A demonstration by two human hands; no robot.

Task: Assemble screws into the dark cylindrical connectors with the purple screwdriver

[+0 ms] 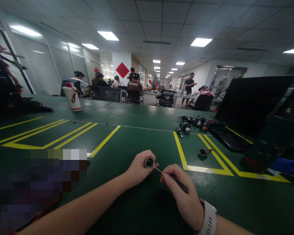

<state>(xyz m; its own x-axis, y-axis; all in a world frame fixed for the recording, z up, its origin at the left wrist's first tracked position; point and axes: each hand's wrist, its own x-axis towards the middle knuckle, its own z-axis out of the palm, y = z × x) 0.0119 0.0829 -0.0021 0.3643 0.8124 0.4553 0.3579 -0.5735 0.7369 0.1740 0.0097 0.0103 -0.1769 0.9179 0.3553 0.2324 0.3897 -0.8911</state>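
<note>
My left hand (138, 170) is closed around a round metal connector (149, 163), whose dark open end faces me. In my right hand (182, 192) is a thin screwdriver (180, 184) with a dark handle, pinched between thumb and fingers. Its slim shaft points up and left to the lower right edge of the connector. Whether the tip touches a screw there is too small to tell. Both hands are above the green table (137, 137). To the right, a loose metal connector shell (204, 151) lies inside a yellow-taped area.
Several connectors with cables (186, 126) lie at the back right. A black monitor (254, 104) and a large dark bottle (267, 140) stand on the right. A white cup (73, 98) is at the back left. A blurred-out patch (34, 189) covers the lower left. People sit beyond the table.
</note>
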